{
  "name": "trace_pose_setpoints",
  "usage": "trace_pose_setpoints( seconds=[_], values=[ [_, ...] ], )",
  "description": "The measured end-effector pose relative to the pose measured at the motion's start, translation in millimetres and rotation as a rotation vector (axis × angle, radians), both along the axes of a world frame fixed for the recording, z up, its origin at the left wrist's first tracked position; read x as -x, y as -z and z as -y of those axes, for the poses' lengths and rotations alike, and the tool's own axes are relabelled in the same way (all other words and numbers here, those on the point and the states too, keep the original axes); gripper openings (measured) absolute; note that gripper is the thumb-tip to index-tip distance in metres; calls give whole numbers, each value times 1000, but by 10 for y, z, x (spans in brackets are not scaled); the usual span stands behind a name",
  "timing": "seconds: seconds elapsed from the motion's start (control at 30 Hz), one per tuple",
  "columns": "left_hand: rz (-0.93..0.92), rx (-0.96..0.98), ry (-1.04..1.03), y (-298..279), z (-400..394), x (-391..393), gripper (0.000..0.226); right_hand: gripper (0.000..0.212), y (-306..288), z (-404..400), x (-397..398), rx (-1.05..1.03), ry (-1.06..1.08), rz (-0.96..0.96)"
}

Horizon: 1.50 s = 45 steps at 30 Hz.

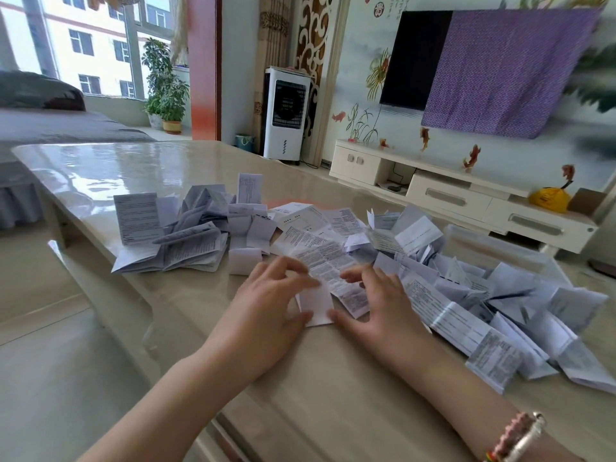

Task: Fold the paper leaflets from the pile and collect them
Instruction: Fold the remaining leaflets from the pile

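Wrist, right: bracelets [520, 438] of beads and metal at the lower right frame edge, nearest the camera.
Leaflet in work: printed paper leaflet [330, 271] lying on the table [300, 388] between both hands, partly folded; its near end shows a blank white panel, its far end runs up and back toward the loose paper.
Left hand: left hand [266, 305] rests on the leaflet's left edge; fingers curled, fingertips and thumb pinching the paper at the fold.
Right hand: right hand [376, 301] rests on the leaflet's right edge; fingers bent over the printed panel, thumb touching the blank near panel, gripping the paper.
Unfolded pile: loose pile [483, 295] of opened and creased leaflets, just right of the right hand, spreading toward the table's right side.
Container: clear plastic box [493, 245] behind the loose pile; contents cannot be told.
Folded stack: collected leaflets [186, 238] lying in a rough heap to the left and beyond the hands, well apart from the loose pile.
Table surface: glossy, pale, reflecting window light.
Room, rear: white cabinet [450, 191] along the wall, television [413, 58] partly covered by a purple cloth [506, 71], white air cooler [286, 111], potted plant [166, 91] at the window.
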<state>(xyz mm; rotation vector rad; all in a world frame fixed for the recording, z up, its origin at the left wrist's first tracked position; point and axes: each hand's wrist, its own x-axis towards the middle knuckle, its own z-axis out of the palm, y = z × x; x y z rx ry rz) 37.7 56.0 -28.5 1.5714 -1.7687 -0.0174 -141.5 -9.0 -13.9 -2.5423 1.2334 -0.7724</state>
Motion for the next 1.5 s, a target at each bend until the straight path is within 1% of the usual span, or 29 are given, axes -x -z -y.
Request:
trace_pose_setpoints(
  seconds=[0.03, 0.07, 0.13, 0.17, 0.27, 0.33, 0.37, 0.4, 0.47, 0.5, 0.53, 0.57, 0.63, 0.7, 0.77, 0.8, 0.87, 0.9, 0.97, 1.0, 1.07, 1.17, 1.33, 1.5],
  values=[
    [58, 5, 25, 17, -6, -2, 31, 46, 5, -3, 7, 12, -5, 0],
    [102, -6, 42, 40, -11, 0, 36, 45, 13, -3, 16, 27, -9, 0],
    [127, -65, 57, 64, -4, 5, 51, 43, 17, -7, 39, 45, -23, -4],
    [129, -99, 61, 58, -3, 11, 54, 42, 19, -9, 51, 39, -34, -2],
    [190, -175, 81, -9, -14, 20, 53, 36, 29, -2, 81, 78, -93, -6],
    [230, -214, 73, -51, -11, 20, 44, 38, 33, -4, 94, 108, -114, -27],
    [246, -238, 75, -52, -12, 21, 44, 38, 31, -11, 100, 113, -116, -35],
    [273, -252, 75, -59, -15, 26, 49, 37, 31, -16, 103, 112, -111, -39],
    [355, -241, 74, -76, -31, 37, 72, 34, 39, -16, 123, 125, -88, -37],
    [386, -233, 75, -76, -37, 38, 79, 32, 40, -18, 131, 139, -75, -39],
    [418, -239, 73, -67, -41, 23, 81, 31, 30, -24, 134, 149, -60, -46],
    [440, -235, 71, -65, -36, 10, 78, 29, 16, -23, 136, 152, -46, -57],
    [460, -217, 75, -83, -24, -11, 66, 28, -6, -24, 141, 148, -24, -82],
    [465, -225, 66, -106, -18, 7, 60, 29, -8, -26, 155, 166, 1, -90],
    [449, -243, 56, -107, -25, 15, 63, 33, 1, -32, 160, 158, 44, -139],
    [444, -222, 40, -103, -15, 4, 60, 43, 6, -33, 155, 148, 59, -179],
    [446, -155, 11, -95, 1, -33, 42, 62, 26, -13, 158, 122, 59, -216],
    [444, -107, -11, -105, 11, -57, 35, 67, 31, -1, 160, 113, 56, -213],
    [414, -33, -76, -45, 51, -143, 30, 71, 18, 0, 156, 107, 50, -199],
    [415, -27, -105, -38, 74, -174, 30, 72, 9, -3, 151, 106, 43, -195],
    [367, -79, -140, -65, 80, -176, 34, 72, 5, -16, 144, 93, 36, -200],
    [318, -74, -184, -73, 131, -198, 37, 72, -5, -26, 150, 86, 46, -192],
    [228, -85, -233, -76, 186, -222, 38, 57, -29, -4, 127, 11, 136, -196],
    [160, -81, -243, -80, 212, -223, 32, 50, -52, 12, 76, 52, 129, -163]
  ],
)
